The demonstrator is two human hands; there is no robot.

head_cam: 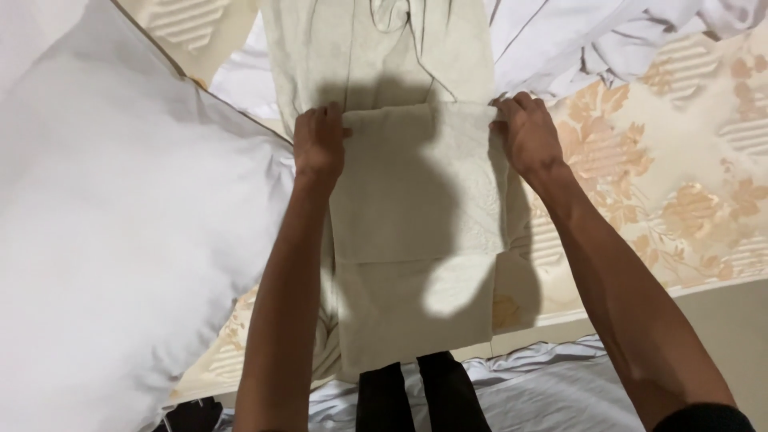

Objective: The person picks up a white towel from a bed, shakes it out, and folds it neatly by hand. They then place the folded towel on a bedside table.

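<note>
our left hand [318,144] and right hand [526,134] each pinch a top corner of the cream towel [420,208] between them. it is folded partway; the long part past our hands is still flat.

Both bare arms reach up-frame; left hand [318,144] and right hand [526,134] pinch closed at mid-frame, knuckles up.
</note>
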